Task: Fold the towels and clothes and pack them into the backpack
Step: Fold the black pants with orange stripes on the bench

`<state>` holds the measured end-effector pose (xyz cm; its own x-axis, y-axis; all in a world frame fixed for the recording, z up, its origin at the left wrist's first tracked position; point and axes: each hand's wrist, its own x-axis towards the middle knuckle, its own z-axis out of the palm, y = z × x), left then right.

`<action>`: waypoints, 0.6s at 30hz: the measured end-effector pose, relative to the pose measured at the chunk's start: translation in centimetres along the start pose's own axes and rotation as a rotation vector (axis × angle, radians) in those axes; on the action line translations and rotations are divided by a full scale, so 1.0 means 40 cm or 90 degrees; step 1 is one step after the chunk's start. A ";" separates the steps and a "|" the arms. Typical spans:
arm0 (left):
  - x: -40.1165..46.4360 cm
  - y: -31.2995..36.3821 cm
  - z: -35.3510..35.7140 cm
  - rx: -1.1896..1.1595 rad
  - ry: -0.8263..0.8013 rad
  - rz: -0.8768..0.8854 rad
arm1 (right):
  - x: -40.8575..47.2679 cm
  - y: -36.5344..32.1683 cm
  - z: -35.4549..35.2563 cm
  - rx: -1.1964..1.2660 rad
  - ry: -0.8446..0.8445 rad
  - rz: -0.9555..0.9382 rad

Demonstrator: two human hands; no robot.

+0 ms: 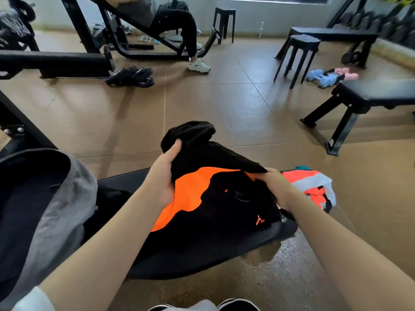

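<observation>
A black garment [202,147] is held up over a black and orange backpack [193,194] that lies on a black padded bench [202,259]. My left hand [165,176] grips the garment's left side, thumb on top. My right hand [275,187] pinches its right edge just above the backpack. A grey and dark cloth [56,209] lies heaped on the bench at the left. An orange, grey and white cloth [312,185] sits at the right, just past my right hand.
Brown floor mats stretch ahead. A black flat bench [370,95] stands at right, a black stool [301,55] behind it, blue and pink dumbbells [325,76] on the floor. A person sits on a weight machine [134,30] at the back; black shoes [132,77] lie nearby.
</observation>
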<state>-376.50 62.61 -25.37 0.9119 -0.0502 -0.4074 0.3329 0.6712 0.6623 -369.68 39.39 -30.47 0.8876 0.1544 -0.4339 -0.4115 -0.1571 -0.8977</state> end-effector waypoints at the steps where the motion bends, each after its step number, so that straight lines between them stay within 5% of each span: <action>1: -0.006 0.001 0.007 -0.018 -0.016 -0.004 | -0.022 -0.015 -0.017 -0.023 -0.055 0.028; 5: -0.026 0.031 0.012 -0.023 0.006 0.041 | -0.065 -0.075 -0.059 -0.091 -0.218 0.048; 8: 0.011 0.036 -0.043 0.088 0.231 0.162 | -0.058 -0.104 -0.044 -0.067 -0.224 0.061; 10: 0.035 0.012 -0.085 0.300 0.437 0.284 | -0.054 -0.107 -0.012 -0.024 -0.270 0.096; 12: 0.038 -0.031 -0.097 0.641 0.504 0.339 | -0.037 -0.093 0.019 -0.026 -0.320 0.075; 13: 0.036 -0.055 -0.100 0.787 0.442 0.383 | -0.029 -0.085 0.035 -0.021 -0.328 0.059; 16: 0.023 -0.101 -0.075 0.978 -0.046 0.505 | -0.019 -0.081 0.089 0.033 -0.336 0.037; 18: 0.038 -0.107 -0.076 1.154 -0.257 0.555 | -0.021 -0.086 0.116 0.071 -0.345 0.016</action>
<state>-377.28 61.90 -30.73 0.8342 -0.4869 0.2589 -0.5514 -0.7295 0.4047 -369.96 44.34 -27.36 0.6554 0.6367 -0.4062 -0.4769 -0.0682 -0.8763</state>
